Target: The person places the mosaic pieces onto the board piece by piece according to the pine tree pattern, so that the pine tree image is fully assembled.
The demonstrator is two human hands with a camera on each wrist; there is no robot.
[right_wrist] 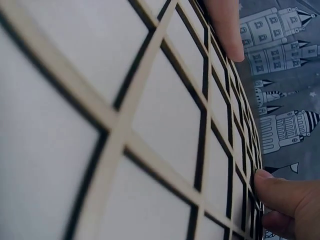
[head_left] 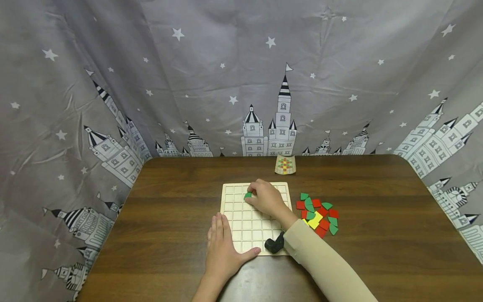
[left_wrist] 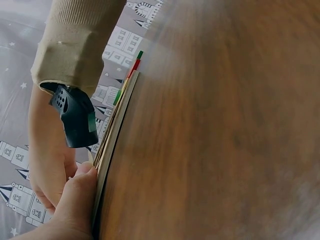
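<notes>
A pale wooden board with a raised square grid lies on the table. Its cells fill the right wrist view, where the grid strips show close up. My right hand pinches a small green piece with a curved edge between thumb and fingers, over the upper part of the grid. My left hand lies along the board's lower left corner, fingers straight at the left edge and thumb stretched along the near edge. In the left wrist view, the left thumb touches the board's edge.
Right of the board lies a loose pile of flat pieces: red, green and yellow. A small pattern card stands at the table's far edge. A black wrist camera hangs under the right sleeve. A printed grey curtain backs the table.
</notes>
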